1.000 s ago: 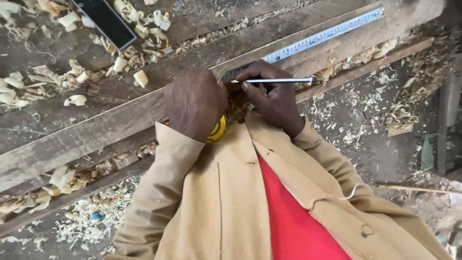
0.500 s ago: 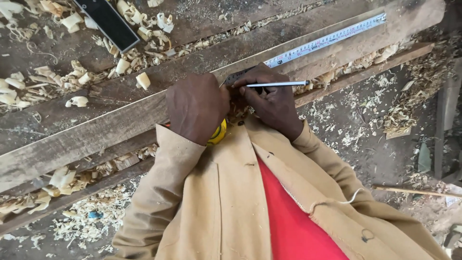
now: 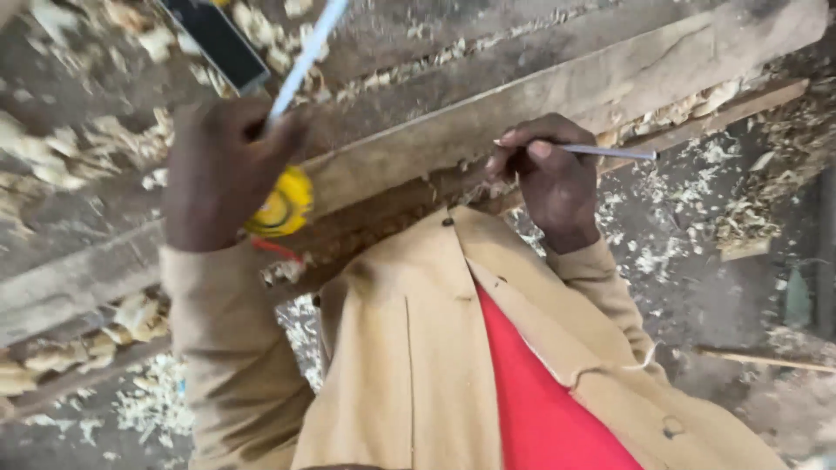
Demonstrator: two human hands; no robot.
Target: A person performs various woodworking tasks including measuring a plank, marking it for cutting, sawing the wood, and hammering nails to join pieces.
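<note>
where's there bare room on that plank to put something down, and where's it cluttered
The plank is bare along its top face to the right of the right hand, which holds a pencil. Between that hand and the left hand, holding a yellow tape measure, a shorter bare stretch remains. Wood shavings crowd the upper left around a dark tool and the floor at right.

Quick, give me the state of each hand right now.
Left hand: closed around a round yellow tape measure, its pale blade extended.
Right hand: closed, holding a thin pale pencil against the long wooden plank.
</note>
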